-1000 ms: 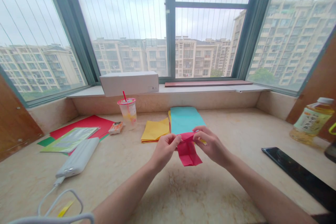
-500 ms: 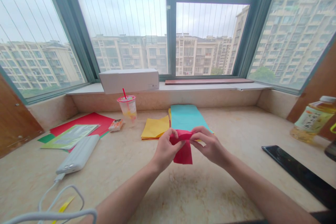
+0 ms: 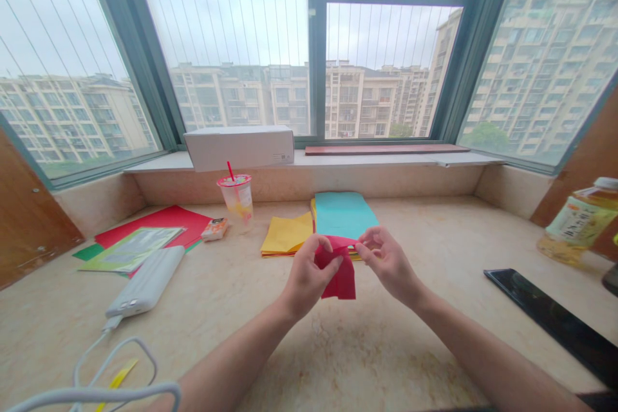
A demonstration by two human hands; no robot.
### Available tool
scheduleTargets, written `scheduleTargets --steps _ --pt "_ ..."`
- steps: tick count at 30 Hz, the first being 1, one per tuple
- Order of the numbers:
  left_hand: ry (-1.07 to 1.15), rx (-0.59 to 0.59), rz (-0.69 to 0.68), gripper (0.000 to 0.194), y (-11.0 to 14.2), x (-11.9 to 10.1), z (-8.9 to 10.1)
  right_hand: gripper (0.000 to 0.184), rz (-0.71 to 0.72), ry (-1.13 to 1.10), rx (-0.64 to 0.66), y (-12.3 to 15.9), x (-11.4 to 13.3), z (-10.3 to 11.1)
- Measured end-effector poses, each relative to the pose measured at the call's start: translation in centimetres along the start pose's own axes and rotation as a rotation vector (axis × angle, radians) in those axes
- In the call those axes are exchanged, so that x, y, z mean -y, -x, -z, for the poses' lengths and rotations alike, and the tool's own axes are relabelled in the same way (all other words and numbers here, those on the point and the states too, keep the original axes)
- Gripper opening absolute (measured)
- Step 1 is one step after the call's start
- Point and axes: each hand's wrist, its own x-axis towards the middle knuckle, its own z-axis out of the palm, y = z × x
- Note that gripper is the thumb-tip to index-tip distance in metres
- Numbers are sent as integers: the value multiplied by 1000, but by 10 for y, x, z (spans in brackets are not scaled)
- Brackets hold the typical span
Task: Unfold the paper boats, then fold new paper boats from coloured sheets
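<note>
Pinched by the left hand (image 3: 304, 280), thumb in front, folded red paper (image 3: 340, 286) hangs above the countertop (image 3: 367, 360), nearer than the blue paper (image 3: 345, 212). Angled inward, the right hand (image 3: 389, 264) nips its pointed right corner. The hanging part looks flatter than a second ago. Fingers hide its upper folds; both forearms (image 3: 241, 347) are cut off below.

The left hand (image 3: 306, 278) hides part of the red paper (image 3: 342, 284), and the black slab (image 3: 545, 314) (at right) is cut off.
</note>
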Motion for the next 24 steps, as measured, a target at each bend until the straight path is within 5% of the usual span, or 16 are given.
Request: scheduleTargets --steps 4,14,24 --pt "-91 -19 -94 17 -1 0 0 35 -113 -121 151 -3 8 3" --pt "-248 20 -303 20 -2 3 0 52 -402 -378 286 -2 22 10" --pt "-172 47 -195 16 -2 2 1 60 -434 -484 303 -4 21 14"
